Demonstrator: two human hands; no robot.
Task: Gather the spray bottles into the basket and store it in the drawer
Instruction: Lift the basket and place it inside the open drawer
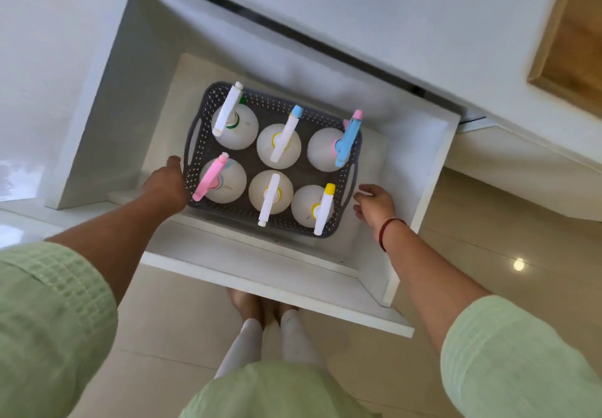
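Observation:
A grey perforated basket (195, 170) sits on the floor of the open white drawer (277, 282). Several white spray bottles stand upright in it in two rows, among them one with a pink head (210, 176), one with a blue head (348, 142) and one with a yellow tip (325, 209). My left hand (166, 186) rests against the basket's left end by its handle, fingers hidden behind the rim. My right hand (374, 202) hovers just off the basket's right handle, fingers apart and holding nothing.
The drawer's tall white side walls (107, 98) flank the basket. A white countertop (391, 10) overhangs the back. A wooden-framed panel (566, 49) is at the upper right. My feet (260, 310) stand on pale floor tiles below the drawer front.

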